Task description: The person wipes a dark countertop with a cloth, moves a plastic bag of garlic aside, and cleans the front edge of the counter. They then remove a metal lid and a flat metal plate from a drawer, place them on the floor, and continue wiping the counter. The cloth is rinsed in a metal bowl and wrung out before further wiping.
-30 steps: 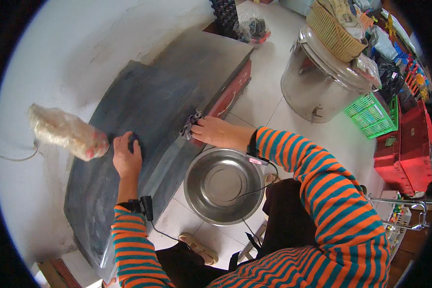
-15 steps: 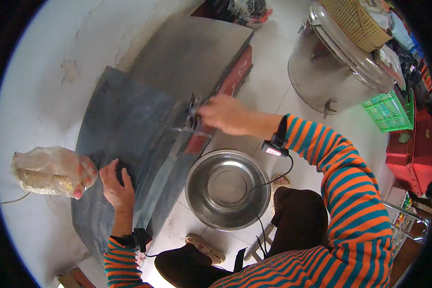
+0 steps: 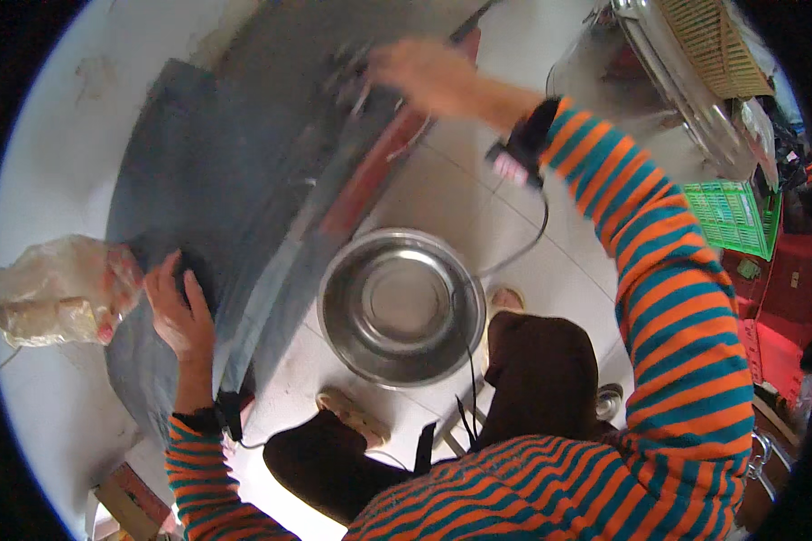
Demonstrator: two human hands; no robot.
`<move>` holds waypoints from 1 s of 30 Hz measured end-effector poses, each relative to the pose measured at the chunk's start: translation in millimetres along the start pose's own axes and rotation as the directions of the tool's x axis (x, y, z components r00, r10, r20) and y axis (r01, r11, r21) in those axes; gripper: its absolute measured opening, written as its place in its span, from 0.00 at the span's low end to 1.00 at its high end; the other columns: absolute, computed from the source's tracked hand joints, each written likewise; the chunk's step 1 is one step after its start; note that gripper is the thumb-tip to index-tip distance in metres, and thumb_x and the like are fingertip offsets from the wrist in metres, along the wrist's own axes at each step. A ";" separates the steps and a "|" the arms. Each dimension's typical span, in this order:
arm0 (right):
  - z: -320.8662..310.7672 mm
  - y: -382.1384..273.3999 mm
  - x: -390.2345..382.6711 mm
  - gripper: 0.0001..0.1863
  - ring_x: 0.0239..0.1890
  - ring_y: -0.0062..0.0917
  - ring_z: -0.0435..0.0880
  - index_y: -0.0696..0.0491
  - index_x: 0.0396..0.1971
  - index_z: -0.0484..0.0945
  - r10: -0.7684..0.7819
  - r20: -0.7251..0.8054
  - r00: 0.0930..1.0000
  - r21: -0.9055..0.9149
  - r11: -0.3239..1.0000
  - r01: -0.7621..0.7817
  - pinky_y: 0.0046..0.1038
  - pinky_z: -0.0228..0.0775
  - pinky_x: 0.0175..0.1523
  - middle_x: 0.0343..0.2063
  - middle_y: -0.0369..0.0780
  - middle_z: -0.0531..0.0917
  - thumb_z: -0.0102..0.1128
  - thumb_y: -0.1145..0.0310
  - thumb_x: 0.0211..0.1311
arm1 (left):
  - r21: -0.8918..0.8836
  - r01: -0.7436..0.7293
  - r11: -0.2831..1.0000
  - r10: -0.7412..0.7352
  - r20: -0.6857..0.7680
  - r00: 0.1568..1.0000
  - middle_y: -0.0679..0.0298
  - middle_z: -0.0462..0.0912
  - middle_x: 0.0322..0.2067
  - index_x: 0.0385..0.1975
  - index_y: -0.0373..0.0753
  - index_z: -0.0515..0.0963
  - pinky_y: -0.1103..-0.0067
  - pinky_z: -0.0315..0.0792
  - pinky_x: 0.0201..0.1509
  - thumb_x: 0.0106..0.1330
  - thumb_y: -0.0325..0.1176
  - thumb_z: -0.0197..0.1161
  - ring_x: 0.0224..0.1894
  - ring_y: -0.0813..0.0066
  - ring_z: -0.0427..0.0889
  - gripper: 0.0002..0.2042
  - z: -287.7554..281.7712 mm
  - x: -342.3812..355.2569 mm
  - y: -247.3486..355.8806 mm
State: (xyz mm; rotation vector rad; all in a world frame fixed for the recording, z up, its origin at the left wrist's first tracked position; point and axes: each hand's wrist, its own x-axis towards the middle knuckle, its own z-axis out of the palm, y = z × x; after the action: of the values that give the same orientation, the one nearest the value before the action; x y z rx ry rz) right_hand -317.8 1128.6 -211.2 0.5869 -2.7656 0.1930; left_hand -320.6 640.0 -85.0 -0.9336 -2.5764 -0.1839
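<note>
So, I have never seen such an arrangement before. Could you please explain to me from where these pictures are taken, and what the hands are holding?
There is no machine: these are a person's bare hands. All the pictures come from one fisheye camera worn on the head, looking down, so straight edges bend. The left hand rests, fingers spread, on a dark grey panel. The right hand, blurred, holds what looks like a crumpled dark cloth. Left of the left hand is a plastic-wrapped bundle. A steel basin stands on the floor.
</note>
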 end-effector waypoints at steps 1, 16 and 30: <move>-5.2 28.9 -14.1 0.29 0.54 0.41 0.80 0.47 0.55 0.80 0.012 -0.186 0.982 -0.144 0.989 -0.040 0.42 0.76 0.57 0.54 0.40 0.79 0.68 0.72 0.47 | -0.001 -0.001 1.000 0.001 0.006 1.000 0.54 0.78 0.45 0.53 0.39 0.79 0.67 0.75 0.51 0.70 0.31 0.57 0.49 0.53 0.80 0.13 1.0 0.2 -1.8; -64.5 -1.8 47.4 0.17 0.48 0.37 0.80 0.49 0.49 0.84 -0.126 -0.208 0.970 0.348 0.917 0.193 0.40 0.74 0.53 0.41 0.41 0.82 0.64 0.65 0.59 | -0.043 0.063 0.997 -0.064 -0.016 0.998 0.53 0.78 0.48 0.52 0.37 0.79 0.67 0.77 0.51 0.67 0.28 0.58 0.48 0.52 0.81 0.14 -2.7 2.1 5.9; -19.5 161.6 13.6 0.19 0.55 0.43 0.81 0.52 0.56 0.79 0.632 -0.130 0.764 -0.175 0.744 -0.645 0.44 0.74 0.58 0.48 0.47 0.83 0.52 0.72 0.65 | -0.062 0.084 0.995 -0.084 0.015 0.996 0.51 0.77 0.47 0.53 0.36 0.78 0.67 0.77 0.50 0.67 0.26 0.57 0.47 0.51 0.81 0.15 -4.8 5.6 8.2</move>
State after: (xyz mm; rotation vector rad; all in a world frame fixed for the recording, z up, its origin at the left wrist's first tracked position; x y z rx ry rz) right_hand -391.5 1273.9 -199.2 -0.4457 -2.7603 0.0576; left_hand -317.8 648.4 -78.5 -0.8508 -2.6367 -0.2840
